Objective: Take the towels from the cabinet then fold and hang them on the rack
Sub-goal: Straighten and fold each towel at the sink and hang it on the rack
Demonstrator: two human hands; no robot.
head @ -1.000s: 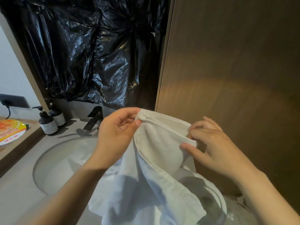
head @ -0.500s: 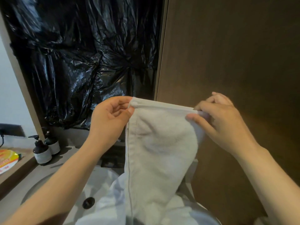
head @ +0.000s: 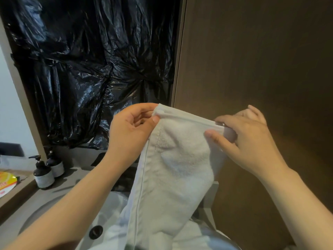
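towel [head: 180, 159] is hanging above the sink [head: 36, 217], left hand [head: 131, 130] and right hand [head: 246, 139] pinching its top corners; loosening either pinch risks it dropping in.

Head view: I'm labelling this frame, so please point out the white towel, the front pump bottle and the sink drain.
white towel [head: 180, 168], head view, terry face below the top hem.
front pump bottle [head: 44, 177], head view, pale lower body.
sink drain [head: 95, 231], head view, middle of the dark plug.
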